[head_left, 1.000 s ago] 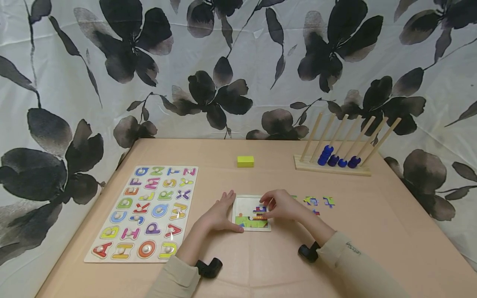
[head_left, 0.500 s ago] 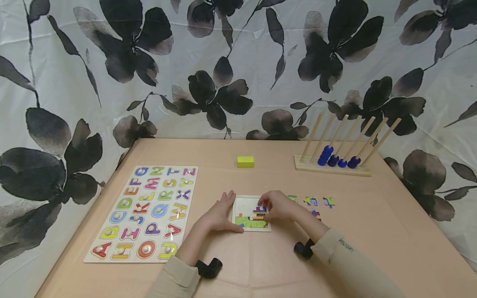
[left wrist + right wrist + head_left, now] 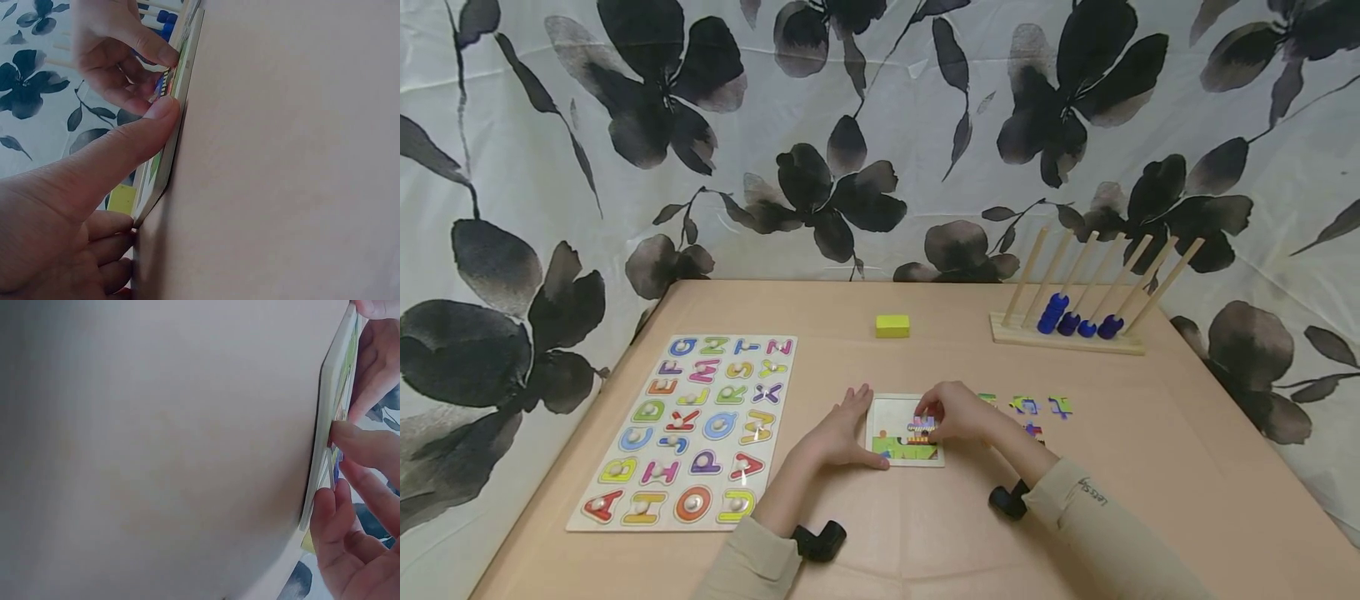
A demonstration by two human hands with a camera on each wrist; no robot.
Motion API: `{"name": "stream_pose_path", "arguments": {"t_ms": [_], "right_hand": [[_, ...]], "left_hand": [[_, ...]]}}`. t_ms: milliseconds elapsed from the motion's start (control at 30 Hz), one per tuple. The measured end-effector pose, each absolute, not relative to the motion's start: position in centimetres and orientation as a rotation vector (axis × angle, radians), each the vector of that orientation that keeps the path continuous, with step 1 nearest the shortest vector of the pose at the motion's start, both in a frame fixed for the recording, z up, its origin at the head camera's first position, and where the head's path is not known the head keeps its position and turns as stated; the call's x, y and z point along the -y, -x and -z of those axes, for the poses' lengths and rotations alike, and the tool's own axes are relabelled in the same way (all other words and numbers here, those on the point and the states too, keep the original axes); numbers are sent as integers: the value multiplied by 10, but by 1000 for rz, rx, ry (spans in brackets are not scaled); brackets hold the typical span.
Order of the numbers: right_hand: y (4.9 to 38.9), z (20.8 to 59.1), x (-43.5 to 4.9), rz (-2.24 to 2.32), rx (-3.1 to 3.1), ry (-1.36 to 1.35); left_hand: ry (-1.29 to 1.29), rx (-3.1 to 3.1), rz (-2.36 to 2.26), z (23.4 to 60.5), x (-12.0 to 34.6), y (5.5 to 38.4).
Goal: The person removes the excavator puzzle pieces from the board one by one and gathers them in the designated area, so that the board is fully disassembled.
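Observation:
A small white-framed jigsaw puzzle board [image 3: 889, 406] lies on the table in the head view, with green pieces along its bottom and a colourful building picture at the right. My left hand [image 3: 842, 433] rests against the board's left side, thumb laid on its near edge, fingers extended toward the far left corner. Over the right half, my right hand [image 3: 958, 414] pinches a puzzle piece [image 3: 336, 469], seen edge-on and partly covered by the fingers in the right wrist view. Right of that hand lie several loose puzzle pieces [image 3: 1025, 405].
An alphabet board [image 3: 700, 392] with knobbed letters lies to the left. A yellow block [image 3: 892, 326] sits behind the puzzle. At the back right stands a wooden peg rack [image 3: 1067, 337] with blue beads. A floral cloth [image 3: 955, 75] hangs behind the table [image 3: 925, 533].
My right hand has shifted slightly left over the puzzle board, uncovering more of the loose pieces behind it. My left hand stays where it was.

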State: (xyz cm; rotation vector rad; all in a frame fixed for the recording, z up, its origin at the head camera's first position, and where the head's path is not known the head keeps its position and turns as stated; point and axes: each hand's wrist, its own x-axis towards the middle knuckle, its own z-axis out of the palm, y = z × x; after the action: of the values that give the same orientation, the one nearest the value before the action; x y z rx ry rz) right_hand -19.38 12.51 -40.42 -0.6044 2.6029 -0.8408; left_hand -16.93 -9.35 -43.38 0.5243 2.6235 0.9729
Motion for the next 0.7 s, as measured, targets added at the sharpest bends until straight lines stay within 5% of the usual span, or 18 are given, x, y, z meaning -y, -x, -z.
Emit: {"name": "stream_pose_path", "arguments": {"t_ms": [700], "right_hand": [[196, 401, -125, 826, -2644, 586]], "left_hand": [[-538, -2625, -987, 432, 94, 167]]}}
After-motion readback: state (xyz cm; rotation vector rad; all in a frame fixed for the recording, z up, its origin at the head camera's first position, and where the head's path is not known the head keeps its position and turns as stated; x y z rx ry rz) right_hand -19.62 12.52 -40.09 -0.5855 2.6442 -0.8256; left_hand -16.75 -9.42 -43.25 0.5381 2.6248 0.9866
